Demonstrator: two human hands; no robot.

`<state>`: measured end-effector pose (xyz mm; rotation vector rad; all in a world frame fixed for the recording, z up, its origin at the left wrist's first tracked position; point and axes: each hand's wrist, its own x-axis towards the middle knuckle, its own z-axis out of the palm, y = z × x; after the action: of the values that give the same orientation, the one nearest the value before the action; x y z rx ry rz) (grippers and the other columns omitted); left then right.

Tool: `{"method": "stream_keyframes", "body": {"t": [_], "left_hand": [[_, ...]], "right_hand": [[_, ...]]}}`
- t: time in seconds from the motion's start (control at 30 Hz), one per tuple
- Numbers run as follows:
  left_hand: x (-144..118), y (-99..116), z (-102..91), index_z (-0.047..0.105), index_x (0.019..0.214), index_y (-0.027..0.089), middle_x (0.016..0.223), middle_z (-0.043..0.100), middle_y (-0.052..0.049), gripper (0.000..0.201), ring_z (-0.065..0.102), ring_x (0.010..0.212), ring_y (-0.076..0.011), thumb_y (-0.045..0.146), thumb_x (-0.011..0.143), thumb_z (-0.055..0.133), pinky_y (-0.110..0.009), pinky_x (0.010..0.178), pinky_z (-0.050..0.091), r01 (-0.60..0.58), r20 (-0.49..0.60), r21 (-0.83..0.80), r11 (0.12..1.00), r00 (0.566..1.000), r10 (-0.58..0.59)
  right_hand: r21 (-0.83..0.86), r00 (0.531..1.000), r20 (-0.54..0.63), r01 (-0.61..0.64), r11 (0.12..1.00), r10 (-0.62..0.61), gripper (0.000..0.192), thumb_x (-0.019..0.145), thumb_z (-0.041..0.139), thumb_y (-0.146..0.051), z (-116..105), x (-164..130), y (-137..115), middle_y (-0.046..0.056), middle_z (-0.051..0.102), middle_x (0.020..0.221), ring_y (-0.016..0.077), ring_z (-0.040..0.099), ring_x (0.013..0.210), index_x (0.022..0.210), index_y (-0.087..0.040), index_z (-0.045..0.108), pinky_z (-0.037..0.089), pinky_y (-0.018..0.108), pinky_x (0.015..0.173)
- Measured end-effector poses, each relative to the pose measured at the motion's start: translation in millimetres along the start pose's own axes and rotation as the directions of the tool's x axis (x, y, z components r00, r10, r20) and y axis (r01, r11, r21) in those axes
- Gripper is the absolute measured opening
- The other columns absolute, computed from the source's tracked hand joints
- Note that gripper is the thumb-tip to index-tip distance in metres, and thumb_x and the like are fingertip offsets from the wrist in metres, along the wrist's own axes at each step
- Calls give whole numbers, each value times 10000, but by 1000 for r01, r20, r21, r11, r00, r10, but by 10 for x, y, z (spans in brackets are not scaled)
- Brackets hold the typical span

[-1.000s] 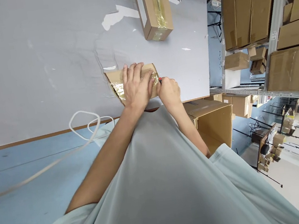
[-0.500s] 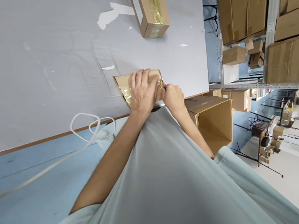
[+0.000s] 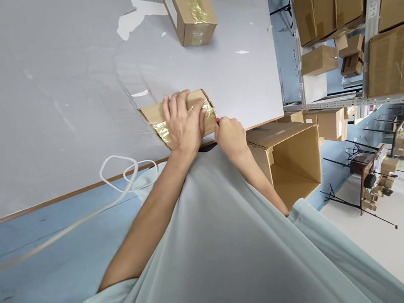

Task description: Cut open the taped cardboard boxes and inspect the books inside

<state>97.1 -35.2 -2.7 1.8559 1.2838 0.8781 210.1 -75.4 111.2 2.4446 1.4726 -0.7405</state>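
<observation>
A small, flattish cardboard box (image 3: 203,98) with shiny yellowish tape lies at the near edge of the table (image 3: 76,99). My left hand (image 3: 183,119) rests flat across its top, fingers stretched out and thumb apart, pressing on the cardboard. At the box's right end, my right hand (image 3: 231,136) is closed around a small tool (image 3: 217,120). Only a red bit of that tool shows by the fingers; the rest is hidden in the fist, so its kind is unclear.
A taped carton (image 3: 190,11) stands farther back on the table, near torn white scraps (image 3: 139,15). A white strap (image 3: 130,180) loops over the near edge. An open large carton (image 3: 290,158) sits on the right, below shelving with boxes (image 3: 400,56).
The box has tilted slightly, its right end turned up and away, with both hands still at it. The view has shifted a little, so the table's contents appear farther left and higher.
</observation>
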Motion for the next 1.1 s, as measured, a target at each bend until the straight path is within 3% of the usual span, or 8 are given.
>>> {"method": "stream_keyframes", "body": {"t": [0.27,0.4,0.47,0.57,0.7,0.83,0.97,1.1], "left_hand": [[30,-23,-92,720,1481,348,1788,575,-79,523,443,1719,-357,652,1159,442,-691,1492,142,45,52,15,999,998,-46],[26,-57,-326,706,1478,285,1742,620,-67,667,437,1721,-304,742,1155,343,-638,1482,194,53,56,152,987,996,-63],[-37,-110,-473,703,1503,278,1714,644,-95,684,480,1699,-322,748,1149,353,-638,1469,244,59,29,197,979,997,-66],[-207,-280,-719,686,1564,296,1680,660,-160,648,568,1632,-379,722,1129,464,-678,1429,327,81,-27,235,969,997,-77],[-520,-553,-1105,679,1610,345,1700,628,-169,645,525,1665,-428,721,1100,559,-715,1389,371,149,-105,271,951,987,-124],[-847,-616,-1397,739,1575,327,1639,655,-187,599,602,1587,-395,666,1159,472,-643,1330,487,269,-268,231,935,941,-204],[-1032,-613,-1428,750,1571,270,1501,730,-181,649,709,1449,-313,639,1209,358,-509,1223,605,378,-382,130,917,872,-305],[-873,-875,-1223,730,1582,238,1568,737,-163,668,686,1500,-301,677,1192,412,-486,1274,567,351,-342,-71,934,871,-353]], "right_hand": [[13,997,73,18,1000,-18,229,1138,602,-181,-90,-114,159,236,850,1243,384,812,1215,1191,-137,821,608,453,1045],[212,991,-54,133,968,-125,264,1185,563,-334,-67,-202,427,139,879,1093,326,836,1052,1163,-228,804,594,388,962],[377,986,-130,144,915,-101,317,1214,502,-398,72,-19,584,105,872,1038,265,833,926,1150,-232,764,590,341,901],[629,997,-71,74,774,-37,330,1226,445,-406,442,545,676,85,860,1057,158,781,748,1093,-213,676,567,257,795],[758,989,122,-40,651,-82,202,1174,531,-344,921,1184,441,30,794,971,136,719,770,1049,-211,619,534,224,751],[742,961,112,89,664,-253,319,1135,569,-351,1053,1243,133,-82,563,727,137,549,735,832,-251,542,464,223,752],[697,942,11,233,678,-335,347,1129,557,-424,911,1089,96,-76,519,736,155,505,757,824,-259,537,431,245,754],[625,938,-148,335,705,-315,386,1127,531,-562,713,1071,257,-28,638,804,199,587,812,922,-250,630,487,289,825]]}}
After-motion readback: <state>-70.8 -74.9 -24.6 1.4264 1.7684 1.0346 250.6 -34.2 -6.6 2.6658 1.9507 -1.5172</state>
